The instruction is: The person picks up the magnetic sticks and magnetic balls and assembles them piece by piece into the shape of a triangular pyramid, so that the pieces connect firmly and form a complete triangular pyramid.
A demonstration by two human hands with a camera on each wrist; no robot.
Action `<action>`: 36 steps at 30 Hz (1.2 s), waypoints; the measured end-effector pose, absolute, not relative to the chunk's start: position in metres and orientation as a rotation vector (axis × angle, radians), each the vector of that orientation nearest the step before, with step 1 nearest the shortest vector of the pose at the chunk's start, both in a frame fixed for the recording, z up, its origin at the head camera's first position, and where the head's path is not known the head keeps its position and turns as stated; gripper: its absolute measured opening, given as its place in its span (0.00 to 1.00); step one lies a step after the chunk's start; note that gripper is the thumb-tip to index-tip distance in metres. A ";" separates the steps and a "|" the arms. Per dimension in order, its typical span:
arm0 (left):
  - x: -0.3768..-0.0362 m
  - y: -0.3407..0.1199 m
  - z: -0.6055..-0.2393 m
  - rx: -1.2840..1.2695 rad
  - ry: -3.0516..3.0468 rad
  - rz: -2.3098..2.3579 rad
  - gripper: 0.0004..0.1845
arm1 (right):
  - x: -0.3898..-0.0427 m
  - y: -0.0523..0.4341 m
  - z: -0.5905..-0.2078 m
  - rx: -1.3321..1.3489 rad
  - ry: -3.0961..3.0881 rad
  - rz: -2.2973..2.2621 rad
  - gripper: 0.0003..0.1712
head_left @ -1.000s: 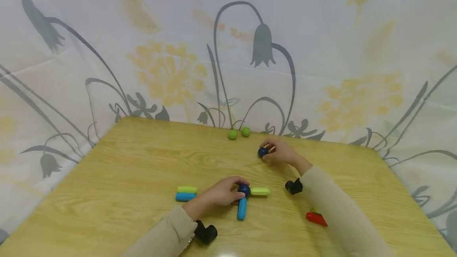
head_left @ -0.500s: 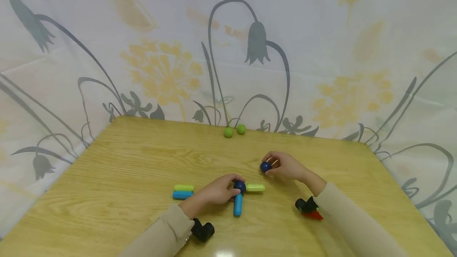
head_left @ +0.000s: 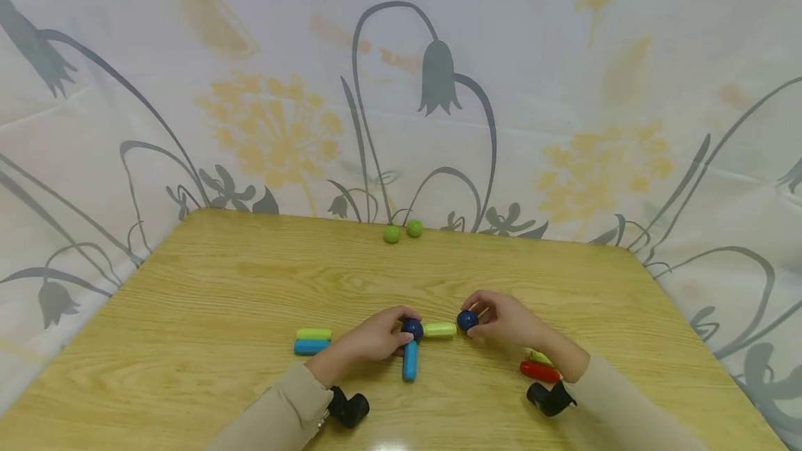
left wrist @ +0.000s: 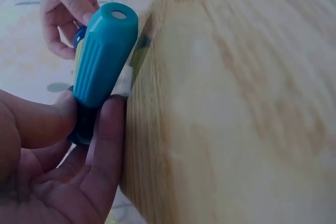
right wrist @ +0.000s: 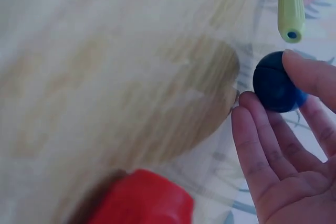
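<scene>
On the wooden table my left hand pinches a dark blue ball that joins a blue rod and a light green rod. The left wrist view shows that blue rod between thumb and finger. My right hand holds a second dark blue ball right at the green rod's free end. In the right wrist view this ball sits at my fingertips, a short gap from the green rod.
A green rod and a blue rod lie side by side at the left. Two green balls rest at the far edge. A red rod lies under my right wrist. Black wrist cameras hang below both sleeves.
My right hand has carried the second blue ball from the far middle of the table back to the green rod's end. The left hand has stayed on the joined pieces.
</scene>
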State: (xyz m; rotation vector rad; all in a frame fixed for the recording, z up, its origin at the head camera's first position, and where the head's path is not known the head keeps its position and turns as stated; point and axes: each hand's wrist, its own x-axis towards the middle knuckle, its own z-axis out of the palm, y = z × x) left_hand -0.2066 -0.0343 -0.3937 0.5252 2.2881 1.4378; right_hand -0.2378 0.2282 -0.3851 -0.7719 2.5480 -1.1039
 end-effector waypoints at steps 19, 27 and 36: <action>-0.206 -0.033 -0.399 0.479 2.262 1.524 0.17 | -0.214 0.227 -0.389 -0.776 2.474 -1.150 0.16; -0.206 -0.034 -0.396 0.486 2.269 1.520 0.17 | -0.208 0.237 -0.385 -0.798 2.462 -1.229 0.19; -0.207 -0.032 -0.398 0.495 2.247 1.534 0.17 | -0.197 0.260 -0.381 -0.733 2.473 -1.292 0.16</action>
